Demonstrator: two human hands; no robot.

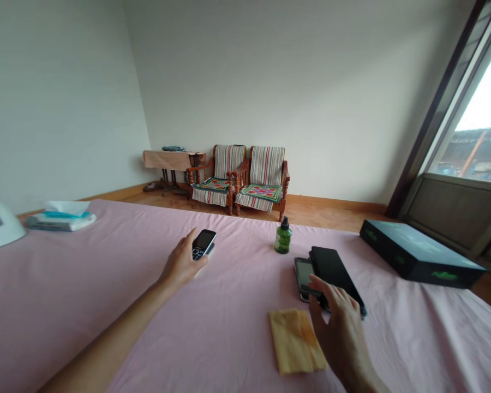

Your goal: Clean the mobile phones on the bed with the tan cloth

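Yellow folded cloth (295, 343) lies nearest to my camera on the pink sheet (221, 322); beside it, my right hand (341, 314) is half curled over the silver-edged phone (304, 270) and long black object (332, 262), and I cannot tell if it grips; well apart, my left hand (180, 263) grasps the keypad phone (205, 240); farther stands the green bottle (283, 241), then two wooden chairs (267, 166).

soft daylight from blown-out window (485, 117) at right — wide-angle stretch toward edges

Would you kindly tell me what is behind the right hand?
The right hand partly covers a grey-screened phone and a flat black item; their covered parts cannot be seen.
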